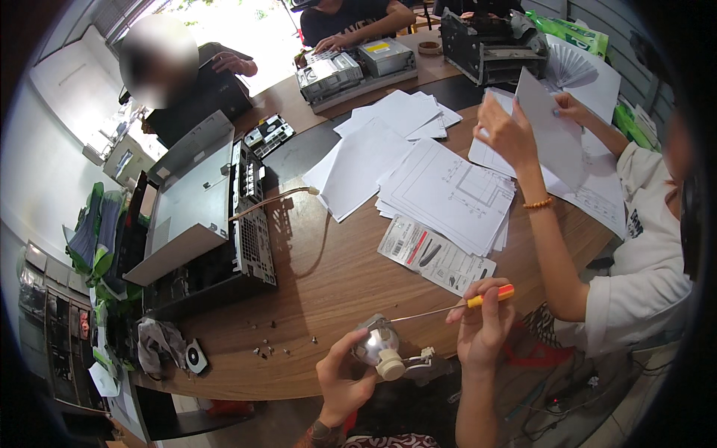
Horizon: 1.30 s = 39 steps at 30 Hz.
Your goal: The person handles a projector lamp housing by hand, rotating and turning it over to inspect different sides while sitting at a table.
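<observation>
Near the table's front edge, my left hand [343, 381] grips a reflector lamp [379, 348] with a shiny bowl, a cream base and a short white lead with a connector [423, 357]. My right hand [482, 328] is closed around a screwdriver [491, 296] with a yellow and red handle. Its thin shaft points left, and the tip reaches the lamp's rim; whether it touches is too small to tell. Several small screws [270, 349] lie loose on the wooden table [299, 313] left of the lamp.
An opened metal computer case [190, 201] with a beige cable [276, 201] stands at left. Printed sheets [448, 183] and a blister card [433, 254] cover the middle. A person at right handles paper [549, 127]. People sit opposite, near another opened device [355, 71]. A grey cloth [160, 345] lies front left.
</observation>
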{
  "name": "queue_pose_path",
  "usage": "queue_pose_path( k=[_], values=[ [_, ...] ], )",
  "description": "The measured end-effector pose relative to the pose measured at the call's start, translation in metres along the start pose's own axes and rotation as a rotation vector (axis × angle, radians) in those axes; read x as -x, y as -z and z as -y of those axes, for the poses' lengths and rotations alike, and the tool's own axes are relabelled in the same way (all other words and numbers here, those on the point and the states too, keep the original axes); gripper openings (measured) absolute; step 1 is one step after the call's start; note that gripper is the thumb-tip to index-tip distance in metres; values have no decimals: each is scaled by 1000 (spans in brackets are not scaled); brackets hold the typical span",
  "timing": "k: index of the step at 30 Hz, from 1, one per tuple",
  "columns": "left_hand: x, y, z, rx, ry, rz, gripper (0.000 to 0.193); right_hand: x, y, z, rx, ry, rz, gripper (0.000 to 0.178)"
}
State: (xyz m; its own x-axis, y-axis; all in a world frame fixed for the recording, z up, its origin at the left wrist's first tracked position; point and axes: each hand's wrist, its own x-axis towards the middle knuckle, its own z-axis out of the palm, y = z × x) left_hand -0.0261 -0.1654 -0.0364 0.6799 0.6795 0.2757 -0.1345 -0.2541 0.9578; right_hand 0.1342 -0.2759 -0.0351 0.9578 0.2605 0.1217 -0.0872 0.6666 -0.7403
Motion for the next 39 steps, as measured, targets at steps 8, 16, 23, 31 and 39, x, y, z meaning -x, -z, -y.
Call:
queue_pose_path(
  k=[8, 16, 23, 31, 39],
  values=[
    [-3, -1, -1, -30, -36, -2, 57, -1, 3, -4, -87, 35, 4, 21],
    [-3, -1, -3, -38, -43, 0, 57, 0, 1, -2, -76, 50, -3, 22],
    [-4, -2, -6, -46, -28, 8, 56, 0, 3, -4, -72, 62, -6, 22],
    [-3, -1, -4, -12, -16, 6, 57, 0, 0, -4, -81, 63, -24, 22],
    [-1, 0, -2, -83, 11, -6, 54, 1, 2, -4, -56, 68, -36, 25]
  ],
)
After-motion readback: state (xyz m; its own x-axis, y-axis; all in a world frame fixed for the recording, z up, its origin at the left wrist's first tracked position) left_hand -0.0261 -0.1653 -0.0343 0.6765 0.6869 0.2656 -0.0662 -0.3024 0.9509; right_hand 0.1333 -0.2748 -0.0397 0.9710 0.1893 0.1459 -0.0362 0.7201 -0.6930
